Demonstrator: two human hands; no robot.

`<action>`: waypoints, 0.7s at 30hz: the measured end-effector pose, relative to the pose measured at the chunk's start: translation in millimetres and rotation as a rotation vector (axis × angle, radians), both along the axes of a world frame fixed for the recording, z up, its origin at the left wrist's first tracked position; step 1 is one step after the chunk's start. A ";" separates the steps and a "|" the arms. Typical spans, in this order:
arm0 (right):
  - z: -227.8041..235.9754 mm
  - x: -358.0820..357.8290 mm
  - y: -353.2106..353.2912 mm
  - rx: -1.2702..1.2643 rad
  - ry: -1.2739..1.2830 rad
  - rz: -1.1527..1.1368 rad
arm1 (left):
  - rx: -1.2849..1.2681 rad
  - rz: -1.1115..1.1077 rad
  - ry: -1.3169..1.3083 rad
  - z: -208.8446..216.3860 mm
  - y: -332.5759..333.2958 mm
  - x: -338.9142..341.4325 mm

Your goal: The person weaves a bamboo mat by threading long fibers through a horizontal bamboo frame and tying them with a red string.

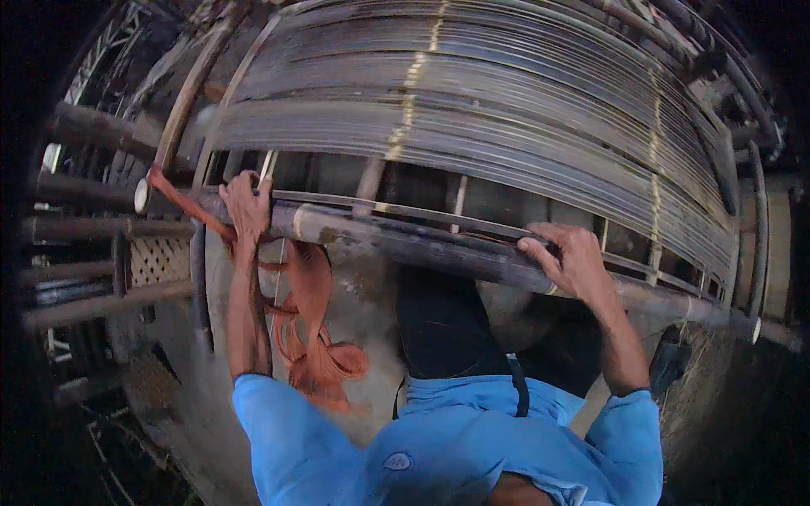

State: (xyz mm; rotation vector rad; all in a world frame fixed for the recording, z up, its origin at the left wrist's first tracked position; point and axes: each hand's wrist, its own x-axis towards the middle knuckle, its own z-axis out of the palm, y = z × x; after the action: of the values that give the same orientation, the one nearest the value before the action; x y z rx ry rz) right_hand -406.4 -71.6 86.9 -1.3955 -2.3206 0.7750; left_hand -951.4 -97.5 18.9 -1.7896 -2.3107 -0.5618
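A thick bamboo pole crosses in front of me, with a thin wooden slat along its far side. My left hand is closed over the pole and slat near their left end, its fingertips reaching past the slat. Farther right, my right hand has its thumb and forefinger bent around the slat at the pole's edge; the other fingers are partly hidden. Orange-brown cloth strips pass over the pole's left end beside my left hand and hang down in loops. Beyond the slat stretch many parallel pale threads.
Yellowish cord bindings cross the threads at two places. A wooden post rises at the left, near several stacked poles and a woven lattice panel. A dark sandal-like object is on the floor at the right.
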 end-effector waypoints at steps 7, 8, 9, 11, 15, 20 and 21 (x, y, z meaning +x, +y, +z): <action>5.8 81.7 -2.4 -0.198 -0.195 -0.122 | 0.265 -0.320 -0.024 38.0 14.5 113.4; 4.6 84.2 -6.1 -0.141 -0.152 -0.116 | 0.249 -0.386 -0.081 33.3 15.8 123.1; -1.0 84.8 -10.2 -0.092 -0.108 -0.106 | 0.263 -0.444 -0.133 32.4 14.0 139.4; -7.8 96.8 -16.4 0.027 -0.035 -0.162 | 0.237 -0.603 -0.244 27.7 24.4 191.5; -5.3 110.5 -14.4 -0.034 -0.121 -0.220 | 0.226 -0.786 -0.073 22.6 9.5 242.5; -20.2 159.1 -15.8 -0.119 -0.202 -0.303 | 0.199 -0.743 -0.126 19.8 16.6 245.4; -19.1 153.4 -17.4 0.027 -0.273 -0.291 | 0.233 -0.748 -0.114 14.1 14.9 247.2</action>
State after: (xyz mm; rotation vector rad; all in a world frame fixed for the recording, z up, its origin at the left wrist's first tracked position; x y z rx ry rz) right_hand -252.9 -89.0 67.7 -1.8727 -2.2295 0.4912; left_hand -704.2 -82.6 33.0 -2.5090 -1.4734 -0.9997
